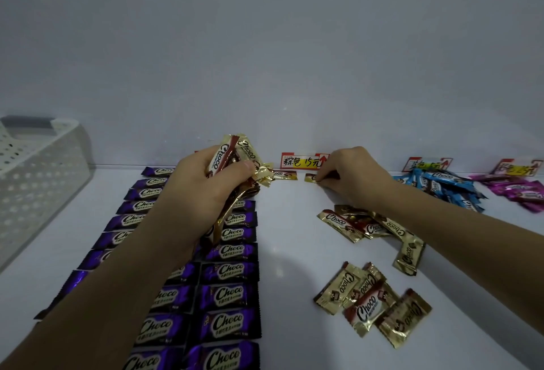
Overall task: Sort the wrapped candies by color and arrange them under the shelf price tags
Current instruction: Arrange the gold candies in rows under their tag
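My left hand (206,184) grips a bunch of gold-brown Choco candies (235,154), lifted above the purple rows. My right hand (350,175) pinches one gold-brown candy (311,177) flat on the shelf just under the brown price tag (303,160). Another gold-brown candy (284,175) lies to its left by the back wall. Purple candies (226,299) lie in neat rows on the left. Loose gold-brown candies form a small heap (371,305) at the front right and another heap (353,224) under my right forearm.
A white perforated basket (38,175) stands at the far left. Blue candies (441,187) are piled under a blue tag (426,165), and pink candies (518,193) under a pink tag (518,168), at the far right. The shelf's back wall rises right behind the tags.
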`<state>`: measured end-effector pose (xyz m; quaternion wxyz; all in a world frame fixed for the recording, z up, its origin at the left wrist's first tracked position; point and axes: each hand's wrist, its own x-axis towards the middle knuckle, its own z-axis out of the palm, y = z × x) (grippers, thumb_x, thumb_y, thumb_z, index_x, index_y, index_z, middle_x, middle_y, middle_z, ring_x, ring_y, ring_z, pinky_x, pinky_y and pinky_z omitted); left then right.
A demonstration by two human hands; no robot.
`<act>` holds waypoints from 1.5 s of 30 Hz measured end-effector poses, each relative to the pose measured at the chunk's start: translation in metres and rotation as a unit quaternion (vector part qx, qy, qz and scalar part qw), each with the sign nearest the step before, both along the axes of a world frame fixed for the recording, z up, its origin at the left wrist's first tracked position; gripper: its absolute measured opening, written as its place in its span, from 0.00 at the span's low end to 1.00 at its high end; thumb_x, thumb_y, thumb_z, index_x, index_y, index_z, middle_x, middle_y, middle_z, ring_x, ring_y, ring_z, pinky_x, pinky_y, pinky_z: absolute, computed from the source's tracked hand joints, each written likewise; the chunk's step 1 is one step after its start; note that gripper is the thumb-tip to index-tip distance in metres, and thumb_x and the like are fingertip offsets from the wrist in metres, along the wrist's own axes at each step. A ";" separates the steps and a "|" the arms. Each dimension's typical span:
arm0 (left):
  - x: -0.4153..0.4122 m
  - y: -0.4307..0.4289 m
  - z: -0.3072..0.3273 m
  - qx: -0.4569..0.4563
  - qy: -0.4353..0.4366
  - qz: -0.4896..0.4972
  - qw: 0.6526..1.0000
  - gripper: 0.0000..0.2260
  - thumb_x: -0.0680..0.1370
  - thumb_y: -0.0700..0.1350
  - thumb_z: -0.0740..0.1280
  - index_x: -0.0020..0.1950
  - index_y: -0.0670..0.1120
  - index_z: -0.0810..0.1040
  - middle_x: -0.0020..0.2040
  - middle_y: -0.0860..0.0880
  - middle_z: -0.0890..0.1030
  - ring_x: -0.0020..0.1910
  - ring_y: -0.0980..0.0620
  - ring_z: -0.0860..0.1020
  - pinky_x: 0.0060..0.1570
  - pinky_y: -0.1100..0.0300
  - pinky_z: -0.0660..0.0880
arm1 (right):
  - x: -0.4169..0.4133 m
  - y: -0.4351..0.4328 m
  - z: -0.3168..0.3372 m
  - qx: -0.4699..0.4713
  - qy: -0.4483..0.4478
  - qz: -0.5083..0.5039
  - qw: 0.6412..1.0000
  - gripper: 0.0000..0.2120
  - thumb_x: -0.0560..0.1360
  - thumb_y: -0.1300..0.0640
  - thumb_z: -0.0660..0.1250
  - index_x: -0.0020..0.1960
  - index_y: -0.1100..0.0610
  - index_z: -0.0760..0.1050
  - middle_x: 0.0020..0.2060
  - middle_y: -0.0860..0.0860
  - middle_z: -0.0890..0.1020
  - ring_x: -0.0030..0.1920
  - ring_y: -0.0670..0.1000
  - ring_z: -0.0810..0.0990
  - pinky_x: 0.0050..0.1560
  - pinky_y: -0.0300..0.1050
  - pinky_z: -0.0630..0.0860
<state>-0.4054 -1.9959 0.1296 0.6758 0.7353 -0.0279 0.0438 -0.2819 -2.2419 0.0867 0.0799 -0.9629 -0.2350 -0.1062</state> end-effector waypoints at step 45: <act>0.004 -0.005 0.033 0.289 -0.066 0.033 0.955 0.10 0.77 0.54 0.70 0.47 0.48 0.82 0.41 0.49 0.85 0.42 0.46 0.82 0.47 0.45 0.78 | -0.002 -0.058 0.014 0.132 -0.039 0.043 0.990 0.12 0.75 0.60 0.74 0.57 0.51 0.81 0.42 0.43 0.83 0.40 0.38 0.80 0.44 0.28 0.75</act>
